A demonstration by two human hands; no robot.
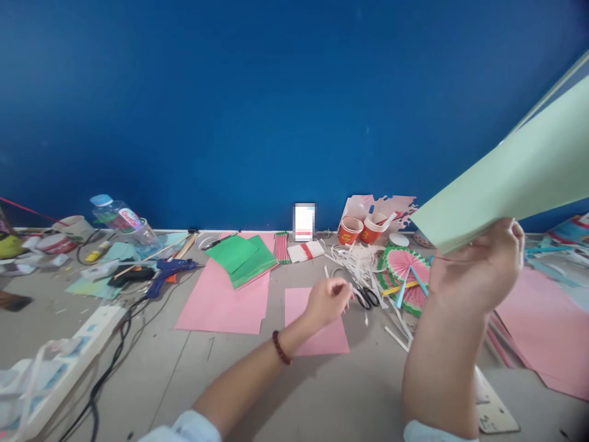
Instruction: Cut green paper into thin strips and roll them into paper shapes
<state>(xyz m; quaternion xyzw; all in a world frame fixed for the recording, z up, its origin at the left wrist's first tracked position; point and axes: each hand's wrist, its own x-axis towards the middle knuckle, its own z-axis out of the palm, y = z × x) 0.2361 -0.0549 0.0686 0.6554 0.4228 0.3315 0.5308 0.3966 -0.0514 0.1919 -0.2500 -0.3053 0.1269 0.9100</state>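
My right hand (490, 264) is raised on the right, its fingers closed on the lower edge of a pale green sheet of paper (501, 169). The sheet tilts up and runs past the right edge of the view. Lower and nearer the middle, my left hand (327, 301) hovers over a small pink sheet (317, 341), with its fingers curled in and nothing visible in them. Just beyond its fingertips lie black-handled scissors (368, 298). A pink and green paper fan (405, 270) lies between the two hands.
Green sheets (251, 261) lie on a larger pink sheet (221, 304). White paper strips (359, 261) are heaped below red paper cups (350, 230). Leftward are a blue glue gun (170, 270), a bottle (124, 218) and a power strip (69, 368). More pink paper (547, 325) lies right.
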